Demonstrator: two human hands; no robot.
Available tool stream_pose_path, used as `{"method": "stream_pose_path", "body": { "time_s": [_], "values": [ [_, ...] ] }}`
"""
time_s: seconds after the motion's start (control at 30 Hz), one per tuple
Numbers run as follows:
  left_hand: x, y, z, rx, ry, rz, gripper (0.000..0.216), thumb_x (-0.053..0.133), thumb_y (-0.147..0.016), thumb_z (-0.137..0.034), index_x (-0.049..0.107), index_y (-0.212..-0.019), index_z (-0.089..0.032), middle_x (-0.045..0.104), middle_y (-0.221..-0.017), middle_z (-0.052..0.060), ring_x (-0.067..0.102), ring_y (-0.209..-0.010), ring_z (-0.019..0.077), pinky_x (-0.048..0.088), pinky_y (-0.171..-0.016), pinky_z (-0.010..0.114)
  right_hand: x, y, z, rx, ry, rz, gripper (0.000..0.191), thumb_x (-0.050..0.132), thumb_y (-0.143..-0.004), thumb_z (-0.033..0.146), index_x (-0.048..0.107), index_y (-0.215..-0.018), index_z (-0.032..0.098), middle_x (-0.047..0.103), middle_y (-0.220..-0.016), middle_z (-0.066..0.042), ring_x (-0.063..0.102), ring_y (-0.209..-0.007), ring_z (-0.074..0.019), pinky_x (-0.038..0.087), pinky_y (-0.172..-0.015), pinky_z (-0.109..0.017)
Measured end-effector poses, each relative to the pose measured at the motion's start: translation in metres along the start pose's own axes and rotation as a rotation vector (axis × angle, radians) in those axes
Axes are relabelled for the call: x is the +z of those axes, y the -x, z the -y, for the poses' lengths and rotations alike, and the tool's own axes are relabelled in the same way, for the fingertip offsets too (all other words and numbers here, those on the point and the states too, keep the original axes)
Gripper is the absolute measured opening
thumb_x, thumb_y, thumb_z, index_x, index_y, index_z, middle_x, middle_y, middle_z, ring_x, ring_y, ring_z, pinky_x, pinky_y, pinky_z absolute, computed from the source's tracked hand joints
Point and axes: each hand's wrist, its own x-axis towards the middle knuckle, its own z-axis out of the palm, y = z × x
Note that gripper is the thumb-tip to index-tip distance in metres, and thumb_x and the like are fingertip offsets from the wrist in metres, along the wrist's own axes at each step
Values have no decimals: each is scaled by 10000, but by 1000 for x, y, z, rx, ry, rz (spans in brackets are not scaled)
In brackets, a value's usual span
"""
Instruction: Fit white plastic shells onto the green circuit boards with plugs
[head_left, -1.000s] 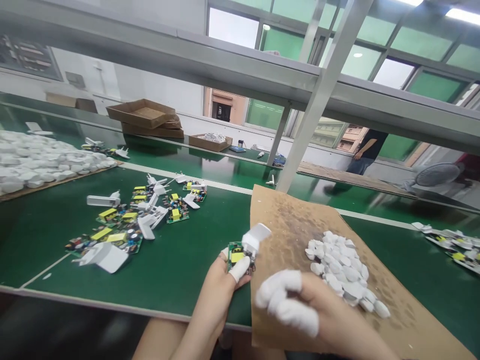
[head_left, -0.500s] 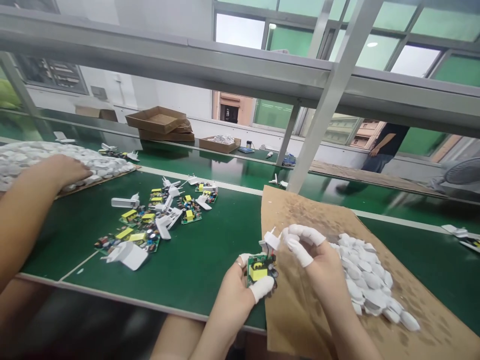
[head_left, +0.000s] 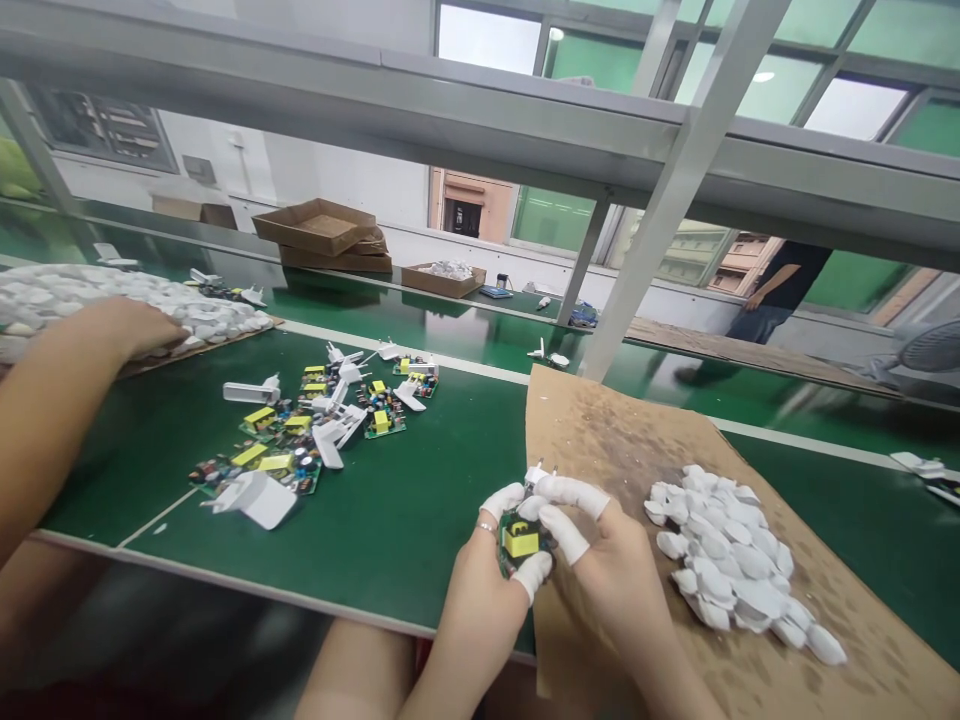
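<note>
My left hand (head_left: 499,560), its finger and thumb tips in white covers, grips a small circuit board (head_left: 521,540) with a yellow transformer. At the board's top sits a white two-pin plug (head_left: 535,477), its pins pointing up. The covered fingers of my right hand (head_left: 592,525) close on the plug from the right; they partly hide how it joins the board. Beside my right hand, a pile of white rounded pieces (head_left: 742,560) lies on brown cardboard (head_left: 585,420). Several circuit boards with white plugs (head_left: 300,430) lie on the green table to the left.
Another person's arm (head_left: 82,370) reaches over a heap of white pieces (head_left: 45,300) at left. A slanted metal post (head_left: 645,250) and shelf (head_left: 337,90) stand ahead. Cardboard trays (head_left: 322,230) sit at the back. A person (head_left: 784,290) stands far right.
My right hand has moved left and down, its fingers now closing on the plug. The board in my left hand has turned slightly, and my left fingers have shifted up beside the plug.
</note>
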Motion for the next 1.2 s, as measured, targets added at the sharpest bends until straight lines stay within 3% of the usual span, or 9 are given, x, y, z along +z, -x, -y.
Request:
{"method": "stream_pose_path", "body": {
  "time_s": [0.13, 0.27, 0.5, 0.6, 0.67, 0.8, 0.93, 1.07, 1.2],
  "values": [
    [0, 2, -3, 5, -97, -13, 443, 483, -646, -148, 370, -1070, -214, 520, -1025, 20, 443, -1001, 140, 360, -823, 227, 2, 0, -9, -249, 263, -40, 164, 490, -708, 191, 604, -786, 279, 623, -764, 1, 533, -767, -185, 369, -749, -416],
    [0, 5, -4, -11, -180, -7, 419, 461, -653, -157, 390, -1062, -205, 562, -936, 25, 488, -932, 154, 385, -775, 245, 4, 5, -21, -577, 451, -54, 421, 398, -679, 19, 521, -983, 284, 625, -783, 15, 533, -764, -157, 231, -844, -433],
    [0, 8, -8, -45, -308, -18, 325, 427, -614, -91, 454, -927, -175, 580, -793, 23, 530, -835, 171, 401, -734, 260, 16, 17, -14, -662, 410, -278, 435, 299, -655, -40, 576, -898, 191, 638, -772, 1, 533, -740, -143, 242, -851, -359],
    [0, 7, -5, -24, -246, -46, 356, 454, -624, -120, 424, -976, -159, 568, -843, 49, 503, -902, 183, 377, -805, 291, 13, 19, -18, -551, 277, -82, 401, 315, -708, 33, 557, -964, 225, 620, -886, -24, 528, -837, -155, 365, -809, -343],
    [1, 5, -1, -4, -94, -73, 467, 476, -636, -152, 339, -1083, -162, 528, -986, 73, 482, -942, 167, 369, -837, 284, 10, 23, -24, -321, 128, 51, 338, 329, -760, 151, 517, -1030, 229, 585, -970, -55, 497, -947, -169, 409, -813, -343],
    [6, 2, 5, 42, 335, -113, 647, 560, -628, -358, 257, -1168, -168, 453, -1132, 98, 459, -1002, 170, 368, -867, 256, 14, 33, -30, 73, -121, 14, 526, 435, -708, 368, 347, -1181, 158, 521, -1069, -112, 406, -1078, -218, 306, -918, -414],
    [3, 3, 3, 20, 484, -74, 671, 515, -506, -639, 540, -967, -153, 534, -1050, 108, 462, -1002, 245, 388, -859, 301, 15, 37, -25, 125, -116, 49, 634, 511, -637, 356, 312, -1192, 124, 534, -1057, -125, 434, -1050, -244, 375, -869, -375],
    [-14, 12, -14, -8, 374, 25, 380, 654, -540, -404, 614, -843, -179, 618, -893, 63, 536, -890, 206, 429, -790, 271, 4, 38, -19, 71, -92, 6, 638, 573, -568, 386, 398, -1123, 124, 490, -1108, -134, 422, -1057, -262, 345, -898, -364],
    [-28, 15, -32, -56, 289, 313, 386, 695, -514, -275, 611, -886, -208, 637, -766, 14, 569, -760, 184, 444, -730, 266, -3, 42, -21, 25, -248, 51, 563, 631, -521, 354, 473, -1045, 222, 512, -1092, -56, 477, -1003, -223, 402, -849, -305]
  ]
}}
